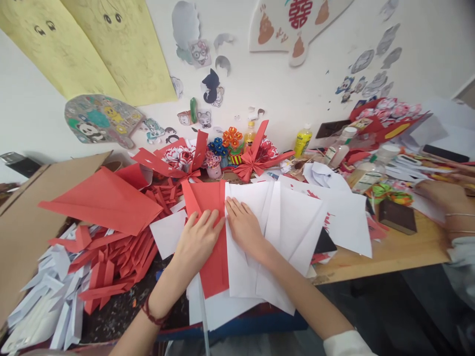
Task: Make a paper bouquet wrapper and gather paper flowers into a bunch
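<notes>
A sheet of red paper (211, 247) lies in front of me, a long crease running down it. My left hand (198, 235) rests on this red paper with its fingers bent and a little apart, the tips near the edge where red meets white. Against that edge lies folded white paper (241, 274). My right hand (245, 227) is flat on the white, its fingers stretched out and touching the seam. More white sheets (299, 222) fan out to the right beneath my forearm. Neither hand grips anything that I can see.
Folded red strips (126, 257) and white strips (55, 287) are heaped at left, below a large red sheet (107, 200). Red paper bouquets (181, 158) and a yellow bottle (303, 140) stand by the wall. At far right, another person's hand (441, 198) reaches over the table.
</notes>
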Demonstrator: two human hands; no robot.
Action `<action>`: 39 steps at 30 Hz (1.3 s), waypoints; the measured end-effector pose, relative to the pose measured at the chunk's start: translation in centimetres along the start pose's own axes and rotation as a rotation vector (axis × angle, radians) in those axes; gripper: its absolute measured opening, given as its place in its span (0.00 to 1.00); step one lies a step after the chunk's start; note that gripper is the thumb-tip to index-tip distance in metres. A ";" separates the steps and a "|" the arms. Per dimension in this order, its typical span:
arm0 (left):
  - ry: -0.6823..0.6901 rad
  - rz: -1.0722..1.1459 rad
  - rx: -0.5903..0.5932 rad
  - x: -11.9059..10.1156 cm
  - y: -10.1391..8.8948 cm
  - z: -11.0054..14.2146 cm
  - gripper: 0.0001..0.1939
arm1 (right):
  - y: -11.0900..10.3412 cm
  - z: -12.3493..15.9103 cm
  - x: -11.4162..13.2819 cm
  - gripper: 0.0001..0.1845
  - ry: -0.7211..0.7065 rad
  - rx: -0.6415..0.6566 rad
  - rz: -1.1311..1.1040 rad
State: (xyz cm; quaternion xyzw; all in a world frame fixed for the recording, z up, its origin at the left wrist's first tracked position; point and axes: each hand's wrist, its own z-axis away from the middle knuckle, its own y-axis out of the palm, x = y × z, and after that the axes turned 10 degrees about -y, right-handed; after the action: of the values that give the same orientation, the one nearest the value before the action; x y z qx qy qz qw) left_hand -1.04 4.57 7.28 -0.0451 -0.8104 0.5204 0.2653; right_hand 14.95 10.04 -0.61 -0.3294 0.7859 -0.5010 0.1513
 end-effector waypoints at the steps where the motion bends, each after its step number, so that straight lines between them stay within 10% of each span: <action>1: 0.000 -0.017 0.000 -0.1 0.1 -0.2 0.21 | 0.0 0.0 0.0 0.28 -0.001 -0.002 0.000; 12: 0.171 0.035 0.001 0.5 -1.1 1.4 0.19 | 0.2 0.0 -0.1 0.29 -0.006 -0.001 0.013; 20: -0.683 0.184 0.037 1.1 -0.4 2.7 0.23 | -0.2 0.1 0.2 0.26 -0.006 -0.019 0.014; 27: -0.992 0.933 0.170 1.6 1.9 2.0 0.34 | -1.7 -0.1 0.3 0.27 0.038 -0.010 -0.179; 39: -0.827 1.217 -0.162 1.2 2.1 2.2 0.15 | -5.1 -5.2 -8.2 0.30 0.212 -0.304 -0.627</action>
State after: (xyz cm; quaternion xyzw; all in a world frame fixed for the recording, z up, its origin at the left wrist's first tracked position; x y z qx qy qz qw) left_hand -3.56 4.17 5.26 -0.3061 -0.7118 0.4885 -0.4012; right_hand 19.93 17.69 5.45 -0.5194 0.7234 -0.4319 -0.1427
